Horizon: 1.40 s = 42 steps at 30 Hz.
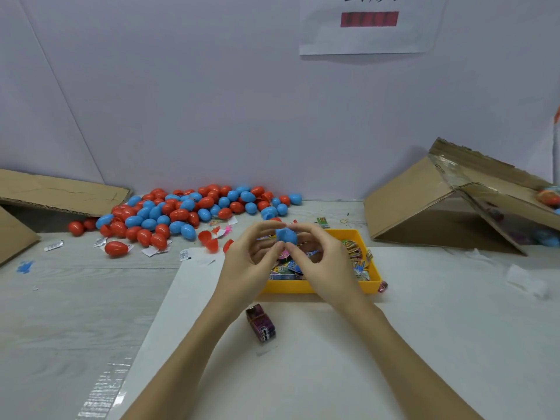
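Both my hands hold one blue plastic egg in the air above a yellow tray. My left hand pinches the egg from the left with thumb and fingertips. My right hand grips it from the right, fingers curled over its top. The tray is filled with several small colourful packets. A heap of red and blue eggs lies behind, against the wall. Loose red egg halves lie just left of my left hand.
A small dark purple bundle of packets lies on the white sheet between my forearms. A tilted cardboard box stands at the right, another cardboard box at the left. Small white paper slips are scattered near the eggs.
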Motion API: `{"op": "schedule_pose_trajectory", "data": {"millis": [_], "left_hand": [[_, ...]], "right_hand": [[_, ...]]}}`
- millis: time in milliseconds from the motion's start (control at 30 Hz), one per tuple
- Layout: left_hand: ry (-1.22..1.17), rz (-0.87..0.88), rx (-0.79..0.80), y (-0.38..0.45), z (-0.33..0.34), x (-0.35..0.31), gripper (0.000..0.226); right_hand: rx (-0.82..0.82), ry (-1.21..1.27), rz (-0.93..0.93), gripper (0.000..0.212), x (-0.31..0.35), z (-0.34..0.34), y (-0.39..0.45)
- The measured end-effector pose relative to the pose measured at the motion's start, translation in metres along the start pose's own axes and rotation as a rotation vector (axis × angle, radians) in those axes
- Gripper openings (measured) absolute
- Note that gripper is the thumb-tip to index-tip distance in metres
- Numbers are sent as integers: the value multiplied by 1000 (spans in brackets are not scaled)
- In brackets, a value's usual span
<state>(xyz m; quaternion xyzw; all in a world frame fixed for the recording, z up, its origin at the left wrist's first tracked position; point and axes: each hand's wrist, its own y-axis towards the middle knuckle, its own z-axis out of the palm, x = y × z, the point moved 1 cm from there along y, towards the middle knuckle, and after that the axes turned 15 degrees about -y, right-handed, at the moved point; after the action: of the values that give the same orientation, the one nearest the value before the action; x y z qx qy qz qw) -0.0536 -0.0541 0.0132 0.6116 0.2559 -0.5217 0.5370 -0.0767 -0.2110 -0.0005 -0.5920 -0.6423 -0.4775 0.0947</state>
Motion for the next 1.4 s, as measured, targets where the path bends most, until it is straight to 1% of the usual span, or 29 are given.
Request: {"op": "schedule_pose_trajectory", "data": {"millis": [200, 300, 400, 467, 600, 667, 733, 800, 900, 1033, 1067, 1167, 1200, 1267, 1300, 1333, 1400], "left_hand": [[-121, -57, -62, -2, 5, 2, 28], [-189, -57, -81, -1, 6, 2, 29], [-278, -101, -47, 0, 2, 5, 30], [-303, -128, 3, 1, -1, 6, 31], [-312, -169, 66, 0, -3, 8, 29], [-282, -151, 39, 0, -2, 7, 27], [-209, -94, -10, 1, -1, 5, 23], [-180, -75, -43, 2, -2, 5, 19], [-192, -138, -71, 3, -3, 7, 21], [-312, -247, -60, 3, -1, 6, 26], [-310, -251, -55, 2, -1, 6, 25], [-207, -206, -35, 1, 2, 4, 26], [-192, -186, -43, 1, 2, 4, 26], [-204, -149, -84, 2, -1, 4, 24], [-191, -127, -108, 3, -3, 3, 22], [-161, -107, -134, 4, -6, 2, 21], [-105, -96, -189, 6, -12, 1, 21]], "right_hand": [[-48, 12, -6, 36, 4, 3, -2], [-43, 10, -49, 43, 5, 6, -3], [-28, -74, -115, 50, 5, 6, -3], [-31, -125, -133, 51, 4, 5, -3], [-67, -180, -161, 45, 7, 1, -5], [-92, -214, -179, 41, 9, -1, -5], [-107, -252, -188, 37, 10, -3, -5], [-115, -289, -196, 40, 11, -3, -6], [-121, -330, -215, 50, 15, -1, -9], [-129, -347, -211, 43, 18, 0, -10], [-125, -355, -207, 43, 18, 0, -10], [-100, -369, -205, 43, 18, 0, -10], [-81, -354, -206, 46, 18, 0, -9], [-4, -305, -185, 60, 17, 0, -7], [28, -298, -166, 63, 15, 0, -6], [30, -310, -155, 57, 13, -2, -4], [1, -375, -143, 29, 6, -5, -2]]}}
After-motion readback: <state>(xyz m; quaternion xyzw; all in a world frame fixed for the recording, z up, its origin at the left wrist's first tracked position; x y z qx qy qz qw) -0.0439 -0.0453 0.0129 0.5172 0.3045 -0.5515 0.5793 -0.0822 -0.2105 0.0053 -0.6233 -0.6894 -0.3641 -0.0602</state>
